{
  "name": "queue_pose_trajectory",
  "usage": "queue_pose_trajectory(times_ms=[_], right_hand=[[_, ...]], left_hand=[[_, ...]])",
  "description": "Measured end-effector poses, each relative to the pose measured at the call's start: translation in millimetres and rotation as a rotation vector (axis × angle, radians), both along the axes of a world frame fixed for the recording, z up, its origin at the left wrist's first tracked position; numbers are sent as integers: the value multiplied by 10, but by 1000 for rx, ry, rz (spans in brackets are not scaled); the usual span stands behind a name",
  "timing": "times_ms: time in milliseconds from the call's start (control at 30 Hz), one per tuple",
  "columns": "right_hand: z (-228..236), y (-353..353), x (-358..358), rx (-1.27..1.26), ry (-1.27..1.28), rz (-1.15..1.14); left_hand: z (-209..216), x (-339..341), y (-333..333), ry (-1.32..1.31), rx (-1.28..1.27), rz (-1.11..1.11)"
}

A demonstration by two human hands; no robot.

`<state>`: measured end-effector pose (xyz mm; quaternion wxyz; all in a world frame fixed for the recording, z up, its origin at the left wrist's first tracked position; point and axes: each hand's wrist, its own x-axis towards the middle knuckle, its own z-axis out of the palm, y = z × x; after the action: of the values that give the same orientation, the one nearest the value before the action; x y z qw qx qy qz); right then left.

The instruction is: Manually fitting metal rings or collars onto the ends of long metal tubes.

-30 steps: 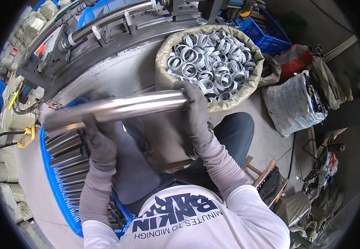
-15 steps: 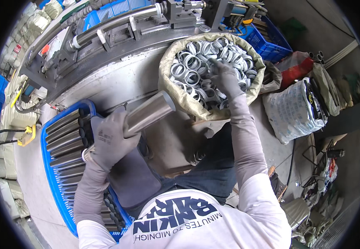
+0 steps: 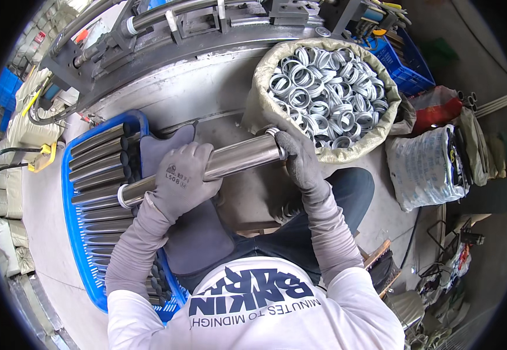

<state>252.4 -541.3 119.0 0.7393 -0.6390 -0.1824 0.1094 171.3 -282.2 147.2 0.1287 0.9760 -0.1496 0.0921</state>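
A shiny metal tube (image 3: pixel 243 157) slants across my lap, its right end the higher one. My left hand (image 3: pixel 186 178), in a grey glove, is wrapped round its middle. Towards the tube's lower left end sits a whitish ring (image 3: pixel 123 196). At the upper right end my gloved right hand (image 3: pixel 301 160) is closed over the opening, with the edge of a light grey ring (image 3: pixel 272 132) showing by its fingers; the palm side is hidden. Just beyond that hand stands a woven sack (image 3: pixel 257 87) heaped with loose grey rings (image 3: pixel 341 96).
On my left a blue plastic basket (image 3: pixel 68 216) holds a stack of similar tubes (image 3: pixel 104 175). A machine with a long bed (image 3: pixel 189 58) runs across the back. Rightward lie a white bag (image 3: pixel 420 169) and a blue crate (image 3: pixel 402 73).
My right hand has come out of the sack and back to the tube's right end, with a ring at its fingers. The tube has shifted right and lies flatter. The view has turned slightly.
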Motion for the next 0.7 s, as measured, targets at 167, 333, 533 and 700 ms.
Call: queue_pose_trajectory(times_ms=[167, 333, 533, 700], right_hand=[[-141, 135, -33, -124, -192, -46], [-132, 303, -194, -37, -290, -296], [-110, 480, -208, -194, -351, -447], [-196, 485, -166, 27, -59, -375]], left_hand=[[-6, -16, -19, -24, 37, 1], [-31, -2, 0, 4, 40, -9], [-11, 22, -24, 39, 43, 6], [20, 41, -17, 57, 28, 5]])
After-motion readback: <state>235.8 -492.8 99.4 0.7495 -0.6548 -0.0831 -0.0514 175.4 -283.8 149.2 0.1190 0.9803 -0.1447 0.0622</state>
